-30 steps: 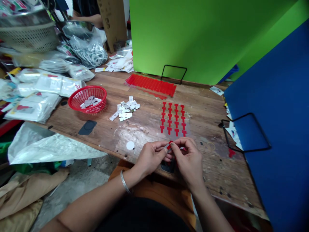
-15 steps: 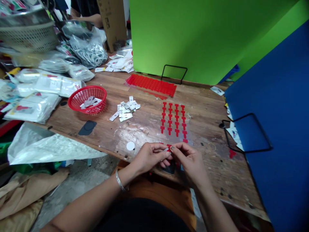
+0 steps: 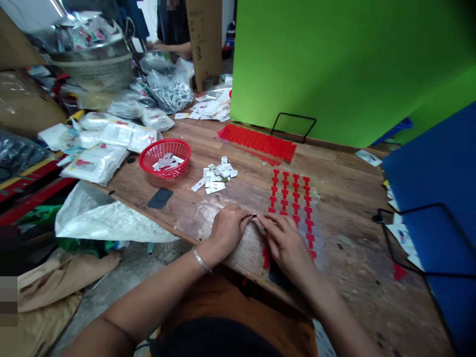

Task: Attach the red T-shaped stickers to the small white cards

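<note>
My left hand (image 3: 228,229) and my right hand (image 3: 289,240) meet fingertip to fingertip above the near side of the wooden table. Pinched between them is a small thin strip (image 3: 254,215), seen nearly edge-on, so its face cannot be made out. Beneath and beyond my right hand lies a clear sheet with rows of red T-shaped stickers (image 3: 296,196), partly covered by that hand. To the left of the sheet sits a loose pile of small white and silver printed strips (image 3: 215,184).
A red plastic basket (image 3: 165,157) holds more strips. Red sticker sheets (image 3: 256,144) lie by the green panel (image 3: 316,64). Black wire stands (image 3: 293,115) adjoin the panels. Packed plastic bags (image 3: 96,161) crowd the left. A dark flat object (image 3: 278,277) lies under my right wrist. Another person is behind.
The view has swung left, so the table's things appear further right. Both hands have shifted left over the table, away from the stickers, still pinching the small strip.
</note>
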Demonstrator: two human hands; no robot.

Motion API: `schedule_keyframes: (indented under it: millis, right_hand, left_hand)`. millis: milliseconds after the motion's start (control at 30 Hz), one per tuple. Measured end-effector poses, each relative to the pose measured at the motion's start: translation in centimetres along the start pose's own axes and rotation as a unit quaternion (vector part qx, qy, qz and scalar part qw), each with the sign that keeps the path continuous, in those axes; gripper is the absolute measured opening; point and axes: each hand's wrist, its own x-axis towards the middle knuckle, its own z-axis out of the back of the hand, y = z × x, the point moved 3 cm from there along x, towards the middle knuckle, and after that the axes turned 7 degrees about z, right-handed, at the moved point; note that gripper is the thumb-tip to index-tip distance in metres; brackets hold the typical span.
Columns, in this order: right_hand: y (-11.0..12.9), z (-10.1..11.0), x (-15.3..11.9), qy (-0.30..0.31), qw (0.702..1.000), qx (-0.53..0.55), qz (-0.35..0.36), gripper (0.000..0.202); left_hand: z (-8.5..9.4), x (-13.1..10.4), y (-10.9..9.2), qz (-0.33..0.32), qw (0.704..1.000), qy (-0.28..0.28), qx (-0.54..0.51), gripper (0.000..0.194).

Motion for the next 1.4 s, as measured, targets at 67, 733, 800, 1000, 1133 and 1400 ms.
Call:
schedule_keyframes:
  millis: [67, 733, 800, 1000, 1133, 1400]
  right_hand:
    - [-0.2, -0.8, 0.4, 0.023, 0.998, -0.049, 0.019, 0.039]
    - [-1.2, -2.4, 2.2, 0.015, 0.999, 0.001, 0.041, 0.028]
    - [-1.4, -2.3, 2.9, 0.006, 0.997, 0.070, -0.012, 0.021]
    - [-1.1, -2.0, 4.5, 0.045, 0.936, 0.288, -0.199, 0.028]
    - [-0.9, -1.2, 3.9, -0.006, 0.870, 0.389, -0.303, 0.035]
    - [-2.6, 2.5, -0.6, -0.063, 0.853, 0.364, -0.369, 0.041]
  left_hand:
    - [-0.2, 0.2, 0.6, 0.004, 0.999, -0.001, 0.039, 0.022]
    - [-1.1, 1.1, 2.3, -0.008, 0.999, 0.031, -0.009, 0.023]
    - [-1.0, 1.1, 2.4, -0.003, 0.999, 0.027, -0.020, 0.022]
    - [-0.1, 0.5, 2.4, -0.026, 0.992, 0.062, -0.111, 0.018]
    - [2.7, 0.9, 2.8, -0.019, 0.990, 0.046, -0.134, 0.017]
    - [16.4, 6.4, 8.6, 0.023, 0.957, -0.280, 0.066, 0.028]
